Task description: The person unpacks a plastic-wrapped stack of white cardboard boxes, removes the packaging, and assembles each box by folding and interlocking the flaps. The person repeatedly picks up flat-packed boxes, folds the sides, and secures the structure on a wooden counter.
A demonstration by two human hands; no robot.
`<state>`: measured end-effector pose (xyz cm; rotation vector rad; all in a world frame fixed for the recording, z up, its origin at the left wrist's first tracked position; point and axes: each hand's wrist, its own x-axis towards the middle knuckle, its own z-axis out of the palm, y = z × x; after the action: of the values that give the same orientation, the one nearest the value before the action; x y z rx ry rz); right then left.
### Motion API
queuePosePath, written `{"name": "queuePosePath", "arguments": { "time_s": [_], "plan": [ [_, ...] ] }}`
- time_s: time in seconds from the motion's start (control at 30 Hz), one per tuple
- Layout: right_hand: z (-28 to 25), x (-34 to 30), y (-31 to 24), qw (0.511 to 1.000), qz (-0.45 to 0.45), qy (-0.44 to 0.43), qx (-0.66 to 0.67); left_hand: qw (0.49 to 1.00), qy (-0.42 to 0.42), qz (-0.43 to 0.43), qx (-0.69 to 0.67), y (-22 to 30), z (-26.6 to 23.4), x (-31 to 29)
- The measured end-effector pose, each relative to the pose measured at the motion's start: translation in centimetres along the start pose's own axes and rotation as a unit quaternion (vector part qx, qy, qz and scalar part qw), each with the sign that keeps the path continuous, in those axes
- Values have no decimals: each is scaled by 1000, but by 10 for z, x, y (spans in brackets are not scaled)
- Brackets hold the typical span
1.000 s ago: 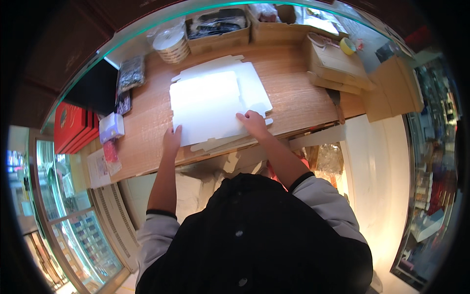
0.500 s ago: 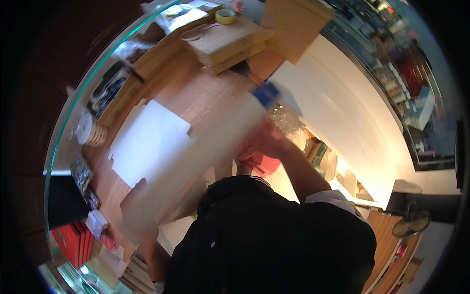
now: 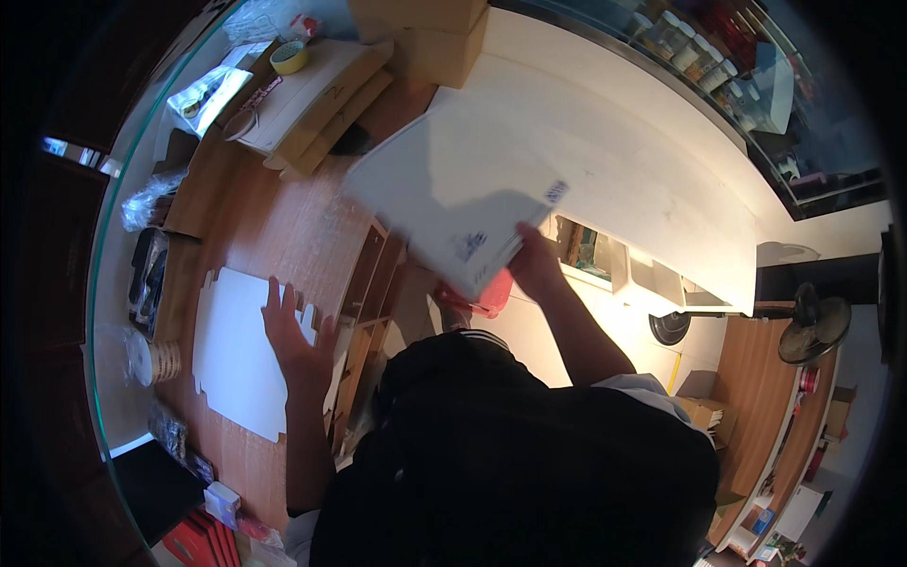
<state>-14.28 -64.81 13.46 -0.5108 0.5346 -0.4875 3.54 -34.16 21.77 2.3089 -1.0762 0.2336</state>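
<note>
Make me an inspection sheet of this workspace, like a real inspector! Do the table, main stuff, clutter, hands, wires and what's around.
Surface: wooden table, grain showing.
Main things: white panel with dark print, held up; white cardboard sheet flat on the wooden table.
Clutter: brown cardboard boxes, yellow roll, red boxes.
Hands: right hand grips the white panel's edge; left hand, fingers spread, at the white cardboard sheet's edge, contact unclear.
Cables: nothing seen.
Surroundings: fan, jars.
</note>
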Motion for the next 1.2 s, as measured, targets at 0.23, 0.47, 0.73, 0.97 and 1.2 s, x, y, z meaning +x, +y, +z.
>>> {"name": "queuePosePath", "arguments": {
  "time_s": [0.23, 0.47, 0.73, 0.97, 1.2],
  "plan": [
    [-93, 120, -63, 980, -173, 92, 23, 981, -73, -152, 100, -113, 20, -115],
    [-121, 156, -61, 922, 19, 211, -323, 939, -100, -278, 176, -171, 29, -205],
    [68, 68, 183, 710, -77, -252, -653, 960, -34, -230, 159, -170, 29, -214],
    [138, 37, 305, 338, -381, -563, -651, 979, 55, -181, 81, -149, 20, -219],
    [149, 54, 306, 330, -339, -622, -623, 977, 44, -203, 46, -147, 11, -217]
  ]
}}
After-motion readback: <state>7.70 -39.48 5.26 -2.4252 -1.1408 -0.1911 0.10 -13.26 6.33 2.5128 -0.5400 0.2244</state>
